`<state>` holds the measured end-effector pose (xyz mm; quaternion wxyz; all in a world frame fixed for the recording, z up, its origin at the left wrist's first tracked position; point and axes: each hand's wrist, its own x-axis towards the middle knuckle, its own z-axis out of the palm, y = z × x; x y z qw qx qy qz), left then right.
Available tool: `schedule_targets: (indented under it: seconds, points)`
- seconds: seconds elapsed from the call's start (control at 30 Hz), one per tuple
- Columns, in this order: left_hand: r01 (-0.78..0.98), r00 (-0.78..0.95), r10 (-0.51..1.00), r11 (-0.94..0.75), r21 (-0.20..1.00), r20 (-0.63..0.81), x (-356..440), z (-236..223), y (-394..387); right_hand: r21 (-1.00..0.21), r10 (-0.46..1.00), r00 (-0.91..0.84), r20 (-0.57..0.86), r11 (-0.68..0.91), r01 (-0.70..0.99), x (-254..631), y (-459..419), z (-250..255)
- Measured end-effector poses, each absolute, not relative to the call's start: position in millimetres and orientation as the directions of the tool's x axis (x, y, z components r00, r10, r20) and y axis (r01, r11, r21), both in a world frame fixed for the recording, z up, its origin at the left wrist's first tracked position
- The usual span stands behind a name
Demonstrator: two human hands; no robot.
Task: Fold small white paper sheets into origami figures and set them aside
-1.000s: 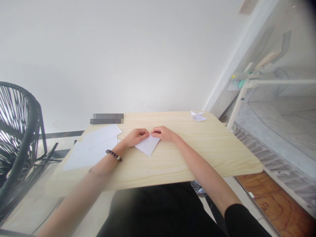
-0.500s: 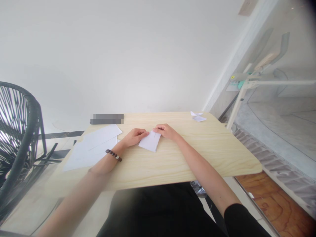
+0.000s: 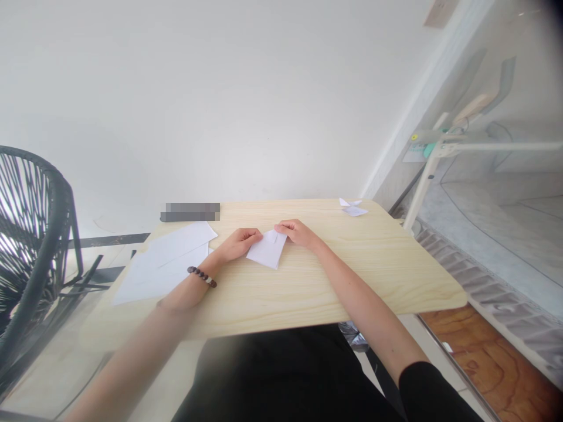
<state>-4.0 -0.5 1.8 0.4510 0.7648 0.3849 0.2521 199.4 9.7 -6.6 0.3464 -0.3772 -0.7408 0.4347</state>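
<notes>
Standing at the far left, a dark woven chair [image 3: 57, 187] shows its curved rim beside your table [image 3: 360, 281], which has a pale wood-grain top. On the left part of that top, white sheets [image 3: 176, 252] lie flat and overlap, and behind them, near the back edge, sits a dark object [image 3: 190, 212] blurred into blocks, so you cannot tell what it is. Your left forearm passes over the near side of the sheets, with a beaded bracelet [image 3: 202, 276] around the wrist. Your left hand [image 3: 240, 244] comes next, its fingers curled and its thumb pressed narrowly on the upper left edge of the folded paper [image 3: 266, 252]. That small white piece is between your two hands near the middle of the table, one corner pointing toward you; you cannot tell whether it touches the wood. Your right hand [image 3: 298, 232] pinches its upper right corner between thumb and curled fingers. Farther right, near the back corner of the table, rests a small white folded shape [image 3: 354, 211], well apart from your hands. Beyond the table's right side stands a white metal frame [image 3: 422, 196].
</notes>
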Motion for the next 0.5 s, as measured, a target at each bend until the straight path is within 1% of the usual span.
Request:
schedule_targets:
  seconds: [0.27,0.5]
  points:
    - [0.390,0.603,0.797,-0.331,0.859,0.033,-4.6,5.4,-1.1,-0.917,0.879,-0.450,0.156,0.298,0.264,199.3,8.5,-5.7]
    - [0.367,0.616,0.786,-0.343,0.865,0.050,-5.7,5.7,-1.1,-0.907,0.871,-0.458,0.178,0.326,0.266,200.1,9.8,-7.6]
